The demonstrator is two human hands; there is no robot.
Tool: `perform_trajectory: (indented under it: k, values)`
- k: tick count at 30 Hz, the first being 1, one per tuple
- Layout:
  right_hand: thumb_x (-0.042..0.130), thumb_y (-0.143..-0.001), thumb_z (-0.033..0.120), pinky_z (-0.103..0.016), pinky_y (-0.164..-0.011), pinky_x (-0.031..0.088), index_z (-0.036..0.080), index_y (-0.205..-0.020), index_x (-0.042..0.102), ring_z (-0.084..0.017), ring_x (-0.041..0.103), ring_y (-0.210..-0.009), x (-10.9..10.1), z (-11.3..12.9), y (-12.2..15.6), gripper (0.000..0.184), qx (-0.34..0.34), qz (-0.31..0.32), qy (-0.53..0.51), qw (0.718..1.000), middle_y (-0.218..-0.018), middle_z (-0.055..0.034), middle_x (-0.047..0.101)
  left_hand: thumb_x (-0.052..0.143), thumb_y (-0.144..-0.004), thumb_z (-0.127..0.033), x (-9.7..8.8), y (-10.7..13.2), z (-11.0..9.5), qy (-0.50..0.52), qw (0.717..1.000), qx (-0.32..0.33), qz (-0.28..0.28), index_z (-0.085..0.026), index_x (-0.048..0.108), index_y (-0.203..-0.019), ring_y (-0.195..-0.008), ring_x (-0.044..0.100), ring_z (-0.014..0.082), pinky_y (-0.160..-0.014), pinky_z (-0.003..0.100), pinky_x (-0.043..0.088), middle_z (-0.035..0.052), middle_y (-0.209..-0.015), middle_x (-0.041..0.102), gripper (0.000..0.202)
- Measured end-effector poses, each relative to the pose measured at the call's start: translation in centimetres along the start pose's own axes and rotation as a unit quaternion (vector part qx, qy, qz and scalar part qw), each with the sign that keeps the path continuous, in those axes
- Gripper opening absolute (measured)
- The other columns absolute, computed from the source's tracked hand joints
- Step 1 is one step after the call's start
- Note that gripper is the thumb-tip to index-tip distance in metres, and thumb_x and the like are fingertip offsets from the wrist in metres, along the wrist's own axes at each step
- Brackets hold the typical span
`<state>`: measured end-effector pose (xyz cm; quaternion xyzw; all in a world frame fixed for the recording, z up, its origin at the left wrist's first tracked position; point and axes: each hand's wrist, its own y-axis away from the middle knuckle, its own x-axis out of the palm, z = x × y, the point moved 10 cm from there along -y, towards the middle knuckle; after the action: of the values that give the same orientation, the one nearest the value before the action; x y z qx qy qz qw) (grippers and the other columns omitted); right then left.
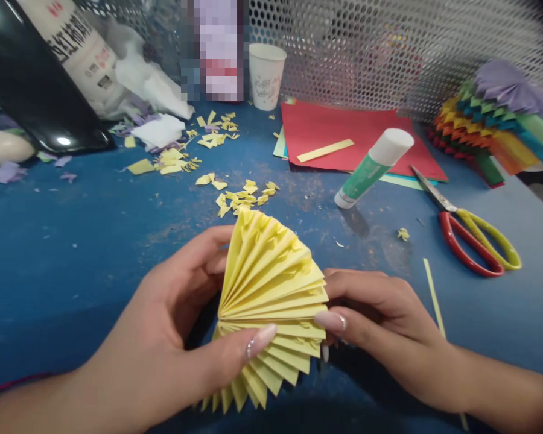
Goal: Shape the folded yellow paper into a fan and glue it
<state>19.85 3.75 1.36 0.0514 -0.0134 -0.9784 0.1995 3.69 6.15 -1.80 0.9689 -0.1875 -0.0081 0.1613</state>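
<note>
A yellow pleated paper fan (271, 295) is spread out low in the middle of the view, over the blue table (95, 241). My left hand (176, 325) grips it from the left, thumb pressed on the lower folds and fingers curled behind the upper edge. My right hand (380, 319) holds its right edge, thumb tip on the outer pleats and fingers closed behind. Both hands are closed on the fan.
A glue stick (373, 166) lies on its side beside red paper sheets (348, 135) with a yellow strip. Scissors (470, 229) lie at right, a thin yellow strip (433, 295) near them. Yellow scraps (239, 196), a paper cup (266, 75), stacked coloured fans (493, 129) and a mesh screen (389, 42) stand behind.
</note>
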Motion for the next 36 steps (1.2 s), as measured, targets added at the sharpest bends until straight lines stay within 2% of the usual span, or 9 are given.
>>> perform_trajectory:
  k: [5, 8, 12, 16, 21, 25, 30, 33, 36]
  values:
    - [0.061, -0.100, 0.032, -0.021, -0.063, 0.049, 0.019, -0.091, 0.073, -0.010, 0.062, -0.067, 0.2, -0.5, 0.0, 0.020, 0.016, 0.021, -0.033, 0.999, -0.077, -0.0006, 0.064, 0.088, -0.060, -0.011, 0.2, -0.3, -0.6, -0.007, 0.999, 0.045, 0.030, -0.036, 0.064, -0.119, -0.085, 0.074, 0.0187, -0.070, 0.018, 0.062, -0.0036, -0.105, 0.078, 0.068]
    - [0.062, -0.099, 0.032, -0.022, -0.063, 0.049, 0.018, -0.090, 0.073, -0.010, 0.061, -0.068, 0.2, -0.5, 0.0, 0.020, 0.015, 0.020, -0.029, 0.999, -0.077, -0.0007, 0.065, 0.086, -0.062, -0.011, 1.0, -0.5, -0.5, -0.005, 0.997, 0.023, 0.069, -0.029, 0.066, -0.121, -0.084, 0.075, 0.0199, -0.071, 0.020, 0.062, 0.0006, -0.105, 0.078, 0.065]
    - [0.065, -0.098, 0.034, -0.022, -0.062, 0.047, 0.015, -0.090, 0.072, -0.010, 0.059, -0.066, 0.4, -0.8, 0.0, 0.022, 0.022, 0.034, -0.029, 0.999, -0.076, -0.0008, 0.065, 0.086, -0.066, -0.014, 1.5, -0.7, -0.8, -0.008, 0.997, 0.008, 0.078, -0.026, 0.069, -0.117, -0.084, 0.075, 0.0190, -0.072, 0.019, 0.061, 0.0015, -0.101, 0.078, 0.056]
    - [0.066, -0.097, 0.029, -0.019, -0.065, 0.047, 0.014, -0.091, 0.072, -0.007, 0.059, -0.068, 0.4, -0.1, -0.1, 0.017, -0.009, 0.029, -0.037, 0.999, -0.077, 0.0004, 0.066, 0.083, -0.072, -0.015, 2.0, -0.6, -1.9, -0.056, 0.991, 0.060, 0.103, -0.024, 0.073, -0.106, -0.081, 0.074, 0.0173, -0.068, 0.018, 0.060, -0.0003, -0.093, 0.077, 0.037]
    - [0.065, -0.097, 0.031, -0.018, -0.060, 0.046, 0.014, -0.095, 0.072, -0.007, 0.058, -0.064, 0.7, -0.4, 0.0, 0.019, 0.005, 0.026, -0.061, 0.998, -0.077, 0.0006, 0.065, 0.073, -0.084, -0.028, 1.9, 0.2, -3.5, -0.188, 0.968, 0.150, 0.076, -0.021, 0.074, -0.087, -0.065, 0.065, 0.0113, -0.060, 0.017, 0.051, -0.0031, -0.075, 0.070, 0.007]
    - [0.066, -0.096, 0.029, -0.018, -0.061, 0.045, 0.014, -0.093, 0.072, -0.007, 0.055, -0.066, 1.0, 0.1, 0.1, 0.017, -0.014, 0.032, -0.027, 0.999, -0.075, -0.0001, 0.065, 0.062, -0.088, -0.031, 2.5, 0.9, -3.9, -0.249, 0.943, 0.199, 0.095, -0.020, 0.070, -0.076, -0.056, 0.054, 0.0079, -0.053, 0.019, 0.040, -0.0036, -0.066, 0.062, 0.018]
    - [0.062, -0.098, 0.033, -0.018, -0.057, 0.041, 0.015, -0.091, 0.072, -0.007, 0.051, -0.064, 1.7, 0.5, 0.2, 0.022, -0.022, 0.032, -0.001, 0.999, -0.073, 0.0003, 0.062, 0.059, -0.092, -0.028, 3.3, 1.3, -3.7, -0.264, 0.918, 0.254, 0.148, -0.017, 0.058, -0.061, -0.056, 0.047, 0.0077, -0.053, 0.020, 0.035, -0.0038, -0.057, 0.049, 0.033]
    - [0.062, -0.099, 0.037, -0.017, -0.054, 0.040, 0.016, -0.095, 0.072, -0.007, 0.049, -0.061, 2.0, 0.4, 0.1, 0.024, -0.012, 0.024, -0.006, 1.000, -0.072, 0.0012, 0.061, 0.058, -0.093, -0.025, 3.4, 1.1, -3.3, -0.245, 0.921, 0.250, 0.174, -0.017, 0.063, -0.065, -0.057, 0.048, 0.0075, -0.054, 0.020, 0.035, -0.0036, -0.059, 0.053, 0.030]
    - [0.062, -0.098, 0.029, -0.015, -0.054, 0.040, 0.015, -0.094, 0.071, -0.005, 0.049, -0.060, 2.4, 0.8, 0.0, 0.018, -0.027, 0.030, -0.019, 0.999, -0.072, 0.0025, 0.061, 0.055, -0.096, -0.025, 3.8, 1.3, -3.4, -0.238, 0.914, 0.253, 0.210, -0.017, 0.062, -0.064, -0.056, 0.048, 0.0077, -0.054, 0.020, 0.035, -0.0031, -0.058, 0.053, 0.033]
